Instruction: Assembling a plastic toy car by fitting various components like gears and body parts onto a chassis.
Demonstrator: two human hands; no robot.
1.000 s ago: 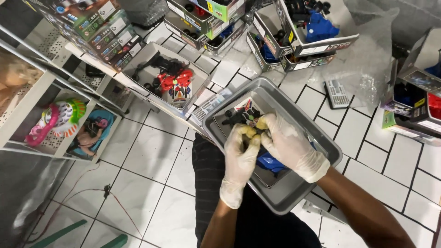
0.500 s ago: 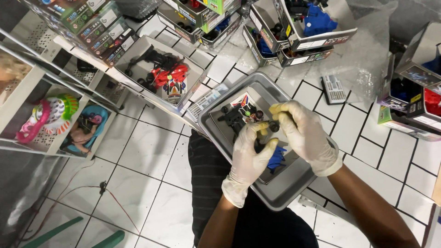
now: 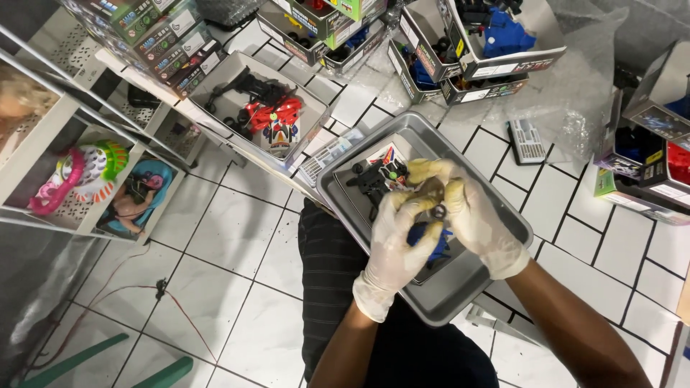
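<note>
Both gloved hands, left hand [image 3: 397,244] and right hand [image 3: 471,215], grip a small dark toy part [image 3: 434,208] together above a grey tray [image 3: 460,291]; black toy [image 3: 374,179] beside.

Small dark toy part [image 3: 433,208], pinched over grey metal tray [image 3: 460,287]

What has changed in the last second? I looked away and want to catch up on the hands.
Both gloved hands shifted slightly toward the near end of the grey metal tray. The left hand and right hand stay closed together on a small dark toy part, the blue piece beneath them. Nothing was let go. The black toy figure stayed in the tray; the open toy box stayed put.
</note>
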